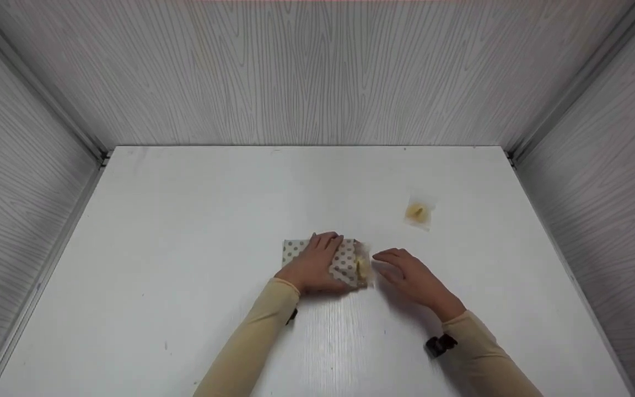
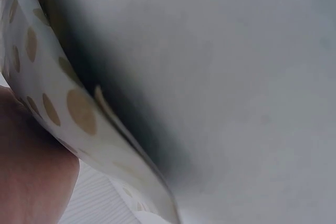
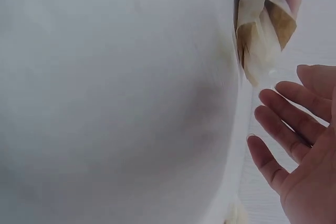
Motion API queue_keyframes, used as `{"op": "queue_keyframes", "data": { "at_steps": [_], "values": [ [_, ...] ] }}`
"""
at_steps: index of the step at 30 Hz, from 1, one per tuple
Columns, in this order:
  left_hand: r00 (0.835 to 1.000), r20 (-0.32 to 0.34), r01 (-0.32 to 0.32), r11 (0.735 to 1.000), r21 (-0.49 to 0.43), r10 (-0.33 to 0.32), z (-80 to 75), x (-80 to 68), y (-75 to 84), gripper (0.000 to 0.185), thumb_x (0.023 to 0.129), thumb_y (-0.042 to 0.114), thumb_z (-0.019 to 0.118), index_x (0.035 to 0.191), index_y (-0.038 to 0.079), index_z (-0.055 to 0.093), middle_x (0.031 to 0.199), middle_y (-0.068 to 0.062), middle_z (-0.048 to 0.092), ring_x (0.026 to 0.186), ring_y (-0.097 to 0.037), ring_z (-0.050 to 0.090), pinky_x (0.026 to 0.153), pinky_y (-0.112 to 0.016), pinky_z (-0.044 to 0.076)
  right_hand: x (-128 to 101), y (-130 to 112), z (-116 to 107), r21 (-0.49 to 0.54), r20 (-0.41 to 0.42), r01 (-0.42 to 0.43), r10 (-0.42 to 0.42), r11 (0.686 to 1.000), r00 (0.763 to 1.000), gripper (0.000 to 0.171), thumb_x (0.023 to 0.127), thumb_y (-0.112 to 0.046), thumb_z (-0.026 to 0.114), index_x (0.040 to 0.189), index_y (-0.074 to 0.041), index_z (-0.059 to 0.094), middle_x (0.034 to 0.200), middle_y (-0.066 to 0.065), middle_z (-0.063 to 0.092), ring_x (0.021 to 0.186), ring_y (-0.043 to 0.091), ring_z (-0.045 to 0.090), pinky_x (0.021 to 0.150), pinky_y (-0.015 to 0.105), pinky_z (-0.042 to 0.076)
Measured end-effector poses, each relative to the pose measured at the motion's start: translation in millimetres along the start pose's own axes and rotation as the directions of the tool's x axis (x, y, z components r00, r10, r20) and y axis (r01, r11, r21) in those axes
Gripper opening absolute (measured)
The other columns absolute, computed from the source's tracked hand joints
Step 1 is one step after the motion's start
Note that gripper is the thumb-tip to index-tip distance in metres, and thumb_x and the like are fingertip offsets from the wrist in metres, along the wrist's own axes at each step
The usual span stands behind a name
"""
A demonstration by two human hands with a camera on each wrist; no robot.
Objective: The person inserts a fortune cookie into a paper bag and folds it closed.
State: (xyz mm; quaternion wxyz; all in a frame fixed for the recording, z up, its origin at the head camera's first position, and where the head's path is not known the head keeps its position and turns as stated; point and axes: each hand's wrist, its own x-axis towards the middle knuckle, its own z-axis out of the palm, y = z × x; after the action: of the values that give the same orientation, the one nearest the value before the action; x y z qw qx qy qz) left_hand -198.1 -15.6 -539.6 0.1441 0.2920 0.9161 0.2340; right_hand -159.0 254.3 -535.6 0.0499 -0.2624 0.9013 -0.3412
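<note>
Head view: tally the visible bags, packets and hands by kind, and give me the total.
Polka-dot paper bag: 1
Clear packets with yellowish contents: 2, a loose packet and a protruding packet at the bag's mouth
Hands: 2, left hand and right hand
Total: 5 visible; the bag's inside is hidden

We face a white tabletop (image 1: 185, 220) marked with small dark specks (image 1: 166, 345), a soft sheen of light (image 1: 331, 353) lying on its near part. Beyond it we see a grey wood-grain back wall (image 1: 306, 71), flanked by a left wall (image 1: 9, 160) and a right wall (image 1: 615, 143) in matching grain, with grey strips (image 1: 35, 82) running along both corners.
</note>
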Motion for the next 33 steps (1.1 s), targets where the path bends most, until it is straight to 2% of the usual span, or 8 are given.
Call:
{"op": "queue_keyframes", "data": {
  "at_steps": [7,13,17,21,25,33],
  "values": [
    [1.000,-0.007,0.018,1.000,-0.004,-0.018,-0.1,0.2,0.7,0.117,0.072,0.070,0.072,0.157,0.009,0.021,0.158,-0.009,0.020,0.147,-0.026,0.010,0.118,-0.034,0.009,1.6,-1.3,11.5,0.020,0.026,0.021,-0.021,1.000,0.999,0.037,0.101,-0.016,0.057,0.134,-0.002,0.059,0.131,0.009,0.056,0.123,0.028,0.050,0.101,0.046,0.043],
    [1.000,-0.003,0.031,0.999,0.017,-0.031,0.6,0.4,1.8,0.117,0.072,0.071,0.071,0.157,0.009,0.020,0.158,-0.007,0.021,0.146,-0.026,0.011,0.118,-0.034,0.012,2.3,-6.0,11.2,0.019,0.060,0.020,-0.021,1.000,0.998,0.039,0.100,-0.015,0.057,0.137,0.000,0.056,0.131,0.010,0.055,0.124,0.030,0.049,0.101,0.049,0.042],
    [0.999,0.006,0.037,0.999,0.013,-0.037,1.7,1.0,1.4,0.118,0.071,0.072,0.071,0.157,0.010,0.019,0.158,-0.007,0.019,0.146,-0.028,0.010,0.118,-0.036,0.015,2.3,-8.1,9.4,0.049,0.090,0.003,-0.007,0.999,0.996,0.040,0.101,-0.018,0.055,0.138,-0.002,0.055,0.128,0.008,0.056,0.118,0.027,0.052,0.096,0.048,0.045],
    [0.999,0.009,0.039,0.999,0.010,-0.039,2.2,1.8,0.8,0.119,0.071,0.073,0.070,0.158,0.010,0.018,0.159,-0.007,0.018,0.147,-0.031,0.008,0.117,-0.038,0.017,4.2,-10.6,9.6,0.072,0.096,-0.018,0.011,0.997,0.995,0.038,0.101,-0.019,0.056,0.135,-0.002,0.058,0.121,0.005,0.059,0.104,0.021,0.057,0.085,0.042,0.050],
    [0.999,0.004,0.034,0.999,0.014,-0.034,2.3,2.5,0.6,0.119,0.071,0.072,0.071,0.157,0.009,0.019,0.158,-0.008,0.019,0.147,-0.029,0.009,0.118,-0.036,0.013,6.1,-12.7,10.5,0.076,0.102,-0.033,0.025,0.997,0.994,0.037,0.101,-0.018,0.056,0.133,0.000,0.059,0.115,0.004,0.061,0.094,0.017,0.057,0.076,0.036,0.051],
    [0.999,0.011,0.046,0.999,0.011,-0.046,2.9,2.9,0.9,0.120,0.070,0.072,0.071,0.157,0.008,0.018,0.159,-0.007,0.018,0.147,-0.027,0.008,0.118,-0.035,0.011,9.0,-16.7,12.6,0.174,0.107,-0.073,0.055,0.982,0.993,0.037,0.102,-0.016,0.055,0.134,0.002,0.058,0.116,0.005,0.063,0.095,0.018,0.058,0.077,0.035,0.051]
  ]
}}
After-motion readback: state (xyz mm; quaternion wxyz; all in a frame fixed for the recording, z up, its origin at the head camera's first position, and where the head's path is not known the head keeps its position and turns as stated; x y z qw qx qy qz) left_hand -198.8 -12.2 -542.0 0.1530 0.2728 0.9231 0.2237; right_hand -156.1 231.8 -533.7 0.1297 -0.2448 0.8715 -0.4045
